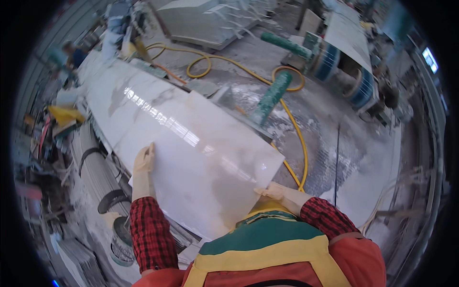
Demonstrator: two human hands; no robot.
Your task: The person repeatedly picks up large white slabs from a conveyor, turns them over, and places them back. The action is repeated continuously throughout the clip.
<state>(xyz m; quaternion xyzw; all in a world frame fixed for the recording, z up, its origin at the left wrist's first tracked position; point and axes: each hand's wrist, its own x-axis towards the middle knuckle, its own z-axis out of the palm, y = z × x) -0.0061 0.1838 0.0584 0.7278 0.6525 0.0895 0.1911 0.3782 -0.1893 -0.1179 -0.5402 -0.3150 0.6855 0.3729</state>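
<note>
- Lettering on the things around is too small or blurred to tell.
- A polished, marble-patterned slab (191,162), white with grey veining, lies right in front of the wearer, running toward the upper left.
- The gloved left hand (143,165) is at the slab's left edge, fingers close together; I cannot tell whether they pinch it.
- The gloved right hand (271,191) touches the near right edge, fingers bunched; their underside grip is hidden.
- A yellow hose (302,138) snakes across the wet floor (311,124), passing close by the slab's right corner.
- Green cylinders (272,98) jut out beyond the slab.
- A strapped bundle of grey strips (95,165) crowds the left side.
</note>
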